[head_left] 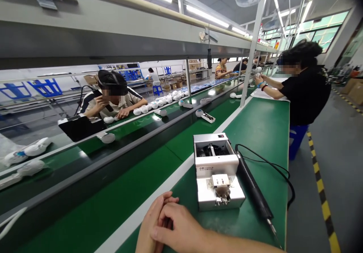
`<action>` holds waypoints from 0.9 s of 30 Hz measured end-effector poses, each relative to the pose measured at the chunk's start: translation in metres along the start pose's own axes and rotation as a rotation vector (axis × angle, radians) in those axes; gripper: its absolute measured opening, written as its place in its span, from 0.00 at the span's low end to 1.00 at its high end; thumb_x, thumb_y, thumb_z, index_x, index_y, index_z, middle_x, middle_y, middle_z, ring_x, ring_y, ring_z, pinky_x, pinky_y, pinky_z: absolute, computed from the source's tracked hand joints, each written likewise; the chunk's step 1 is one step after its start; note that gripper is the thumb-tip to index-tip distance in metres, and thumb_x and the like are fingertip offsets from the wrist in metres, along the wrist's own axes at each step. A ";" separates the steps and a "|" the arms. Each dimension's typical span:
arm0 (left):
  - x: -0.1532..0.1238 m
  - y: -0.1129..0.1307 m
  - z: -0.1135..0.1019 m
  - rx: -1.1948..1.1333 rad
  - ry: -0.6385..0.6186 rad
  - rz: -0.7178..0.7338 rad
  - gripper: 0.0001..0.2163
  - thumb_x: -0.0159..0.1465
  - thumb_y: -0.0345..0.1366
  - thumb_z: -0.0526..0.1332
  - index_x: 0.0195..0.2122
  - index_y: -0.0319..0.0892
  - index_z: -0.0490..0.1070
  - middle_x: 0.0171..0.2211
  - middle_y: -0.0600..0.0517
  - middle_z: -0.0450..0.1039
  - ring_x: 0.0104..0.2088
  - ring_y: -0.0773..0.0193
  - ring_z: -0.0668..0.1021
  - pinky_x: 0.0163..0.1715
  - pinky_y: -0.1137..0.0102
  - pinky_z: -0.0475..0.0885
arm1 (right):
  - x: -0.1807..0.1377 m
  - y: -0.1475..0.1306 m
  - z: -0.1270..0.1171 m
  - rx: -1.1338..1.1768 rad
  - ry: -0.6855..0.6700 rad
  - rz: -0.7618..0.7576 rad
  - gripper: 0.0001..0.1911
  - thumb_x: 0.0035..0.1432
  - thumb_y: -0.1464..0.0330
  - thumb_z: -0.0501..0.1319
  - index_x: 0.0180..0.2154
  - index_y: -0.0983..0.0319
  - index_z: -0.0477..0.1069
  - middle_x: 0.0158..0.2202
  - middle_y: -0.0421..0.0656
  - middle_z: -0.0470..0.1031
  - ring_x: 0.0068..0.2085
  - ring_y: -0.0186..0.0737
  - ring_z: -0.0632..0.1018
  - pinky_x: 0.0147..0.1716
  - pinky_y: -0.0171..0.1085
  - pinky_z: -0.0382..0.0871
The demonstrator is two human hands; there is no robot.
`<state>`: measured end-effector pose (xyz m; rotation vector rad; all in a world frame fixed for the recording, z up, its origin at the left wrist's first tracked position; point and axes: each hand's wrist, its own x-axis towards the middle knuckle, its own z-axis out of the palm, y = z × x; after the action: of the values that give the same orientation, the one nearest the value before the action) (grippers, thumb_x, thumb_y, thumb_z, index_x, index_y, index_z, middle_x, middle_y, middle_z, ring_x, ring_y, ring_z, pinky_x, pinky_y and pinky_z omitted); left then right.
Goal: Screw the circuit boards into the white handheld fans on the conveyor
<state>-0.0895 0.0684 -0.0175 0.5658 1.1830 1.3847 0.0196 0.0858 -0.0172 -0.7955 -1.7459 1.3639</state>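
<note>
My two hands rest clasped on the green workbench (pixel 261 132) at the bottom middle. My right hand (pixel 181 228) lies over my left hand (pixel 150 222), fingers curled round it, and neither holds anything. Just beyond them stands a white screw feeder box (pixel 217 192) with an open top. A black electric screwdriver (pixel 253 187) lies beside the box on its right, tip toward me, and its black cable (pixel 272 166) loops off to the bench edge.
A green conveyor belt (pixel 136 169) runs along my left, carrying white handheld devices (pixel 208 117). A seated person (pixel 110 98) works across the line. Another person in black (pixel 304 86) sits further along my bench. A steel post (pixel 252 52) rises from the bench, and the floor aisle lies right.
</note>
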 end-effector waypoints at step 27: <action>-0.023 -0.014 0.033 -0.251 -0.012 0.027 0.31 0.52 0.54 0.70 0.54 0.46 0.68 0.46 0.45 0.76 0.46 0.50 0.78 0.44 0.62 0.73 | -0.018 0.002 -0.008 -0.064 0.178 -0.209 0.29 0.58 0.66 0.59 0.61 0.59 0.59 0.60 0.49 0.64 0.60 0.49 0.67 0.60 0.45 0.61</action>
<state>-0.0501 0.0549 -0.0107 0.4128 0.9763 1.5235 0.0358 0.0758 -0.0217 -0.7232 -1.6875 1.0713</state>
